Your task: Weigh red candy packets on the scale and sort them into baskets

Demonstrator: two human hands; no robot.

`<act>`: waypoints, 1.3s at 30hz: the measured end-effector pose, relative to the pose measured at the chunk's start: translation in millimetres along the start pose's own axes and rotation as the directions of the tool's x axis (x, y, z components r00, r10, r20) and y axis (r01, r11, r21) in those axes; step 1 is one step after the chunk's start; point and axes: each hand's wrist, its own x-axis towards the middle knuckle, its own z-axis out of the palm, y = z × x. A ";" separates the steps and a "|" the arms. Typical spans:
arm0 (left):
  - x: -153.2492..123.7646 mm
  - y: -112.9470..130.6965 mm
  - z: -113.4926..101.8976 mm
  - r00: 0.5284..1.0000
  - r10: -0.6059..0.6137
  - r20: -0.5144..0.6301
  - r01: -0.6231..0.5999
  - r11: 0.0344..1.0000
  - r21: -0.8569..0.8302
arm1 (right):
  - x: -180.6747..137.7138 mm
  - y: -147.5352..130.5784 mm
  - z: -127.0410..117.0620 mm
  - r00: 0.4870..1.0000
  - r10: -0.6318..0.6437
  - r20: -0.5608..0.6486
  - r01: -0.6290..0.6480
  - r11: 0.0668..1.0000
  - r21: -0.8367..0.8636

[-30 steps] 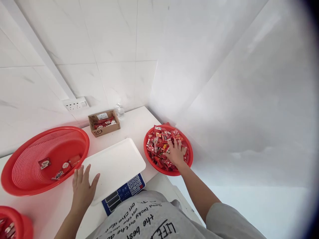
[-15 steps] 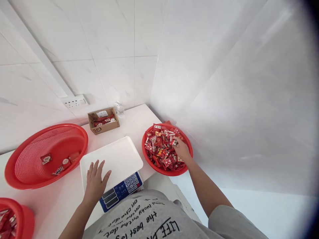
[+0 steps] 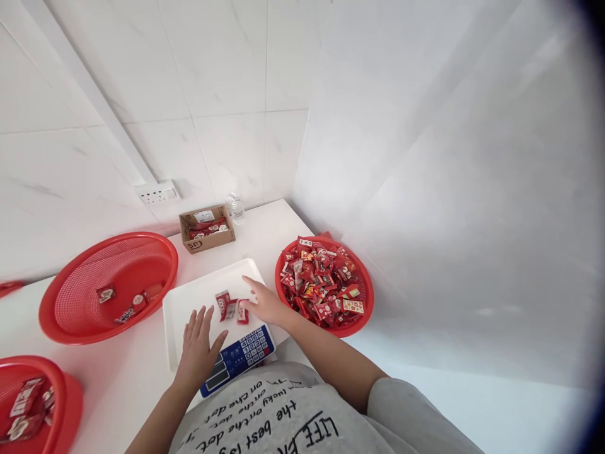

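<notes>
Three small wrapped packets (image 3: 222,305) in red and white lie on the white tray (image 3: 189,309) of a digital scale. My right hand (image 3: 265,304) is over the tray's right side, fingers apart, just beside these packets. Over the tray's lower left part is my left hand (image 3: 199,345), its fingers spread and holding nothing. The scale's blue keypad panel (image 3: 239,359) faces me below the tray. To the right stands a red basket (image 3: 278,277) heaped with similar red packets (image 3: 321,284).
A large red basket (image 3: 51,302) at the left holds a few packets. Another red basket (image 3: 70,397) with packets is at the lower left. At the back are a cardboard box (image 3: 212,241) of red packets and a clear plastic bottle (image 3: 236,208), near a wall socket (image 3: 158,193).
My right hand has moved left from the packet basket to the tray, and packets now lie there, released. My left hand stays spread over the tray. The view has shifted slightly.
</notes>
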 end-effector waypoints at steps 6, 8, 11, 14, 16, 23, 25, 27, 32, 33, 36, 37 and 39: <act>-8.1 -5.5 9.5 0.993 0.024 0.113 -0.032 0.997 0.073 | -11.8 41.5 -64.2 0.905 0.128 -0.406 -0.315 0.843 -0.437; -9.1 -6.4 11.4 0.988 0.049 0.149 -0.064 0.994 0.094 | -21.3 60.8 -81.7 0.847 0.316 -0.427 -0.508 0.720 -0.473; -8.3 -4.6 12.8 0.984 0.075 0.163 -0.097 0.987 0.125 | -33.1 85.6 -89.7 0.804 0.459 -0.379 -0.595 0.595 -0.541; -5.3 -1.7 12.8 0.982 0.070 0.173 -0.096 0.984 0.147 | -39.4 99.0 -88.7 0.838 0.367 -0.404 -0.545 0.584 -0.602; -3.2 -1.1 12.4 0.983 0.060 0.176 -0.088 0.984 0.157 | -41.6 103.4 -90.9 0.856 0.267 -0.442 -0.501 0.636 -0.587; -2.7 -12.1 8.8 0.989 0.039 0.142 -0.062 0.985 0.163 | -52.9 109.2 -114.6 0.768 0.109 -0.631 -0.318 0.920 -0.228; -4.2 -17.0 8.2 0.991 0.023 0.129 -0.044 0.986 0.160 | -56.2 101.0 -119.0 0.722 0.149 -0.675 -0.281 0.956 -0.089; -5.4 -21.0 8.1 0.993 0.013 0.113 -0.030 0.988 0.149 | -57.2 86.1 -120.3 0.695 0.267 -0.668 -0.245 0.961 0.129; -4.9 -16.1 3.0 0.998 0.011 0.061 -0.012 1.000 0.016 | -47.5 37.7 -104.2 0.835 0.491 -0.249 -0.144 0.631 0.762; -4.0 -11.2 -0.1 0.999 0.007 0.053 -0.005 0.999 -0.041 | -44.0 29.3 -96.9 0.864 0.478 -0.158 -0.150 0.544 0.825; 1.0 10.8 -12.9 0.997 -0.029 0.068 0.046 0.960 -0.277 | -33.4 9.6 -68.4 0.904 0.421 0.073 -0.234 0.344 0.909; 3.2 19.7 -17.6 0.994 -0.047 0.097 0.080 0.926 -0.369 | -30.5 4.6 -57.3 0.908 0.393 0.142 -0.276 0.308 0.910; 7.5 37.1 -25.9 0.974 -0.081 0.210 0.189 0.802 -0.567 | -26.7 -4.2 -34.8 0.908 0.323 0.266 -0.363 0.294 0.884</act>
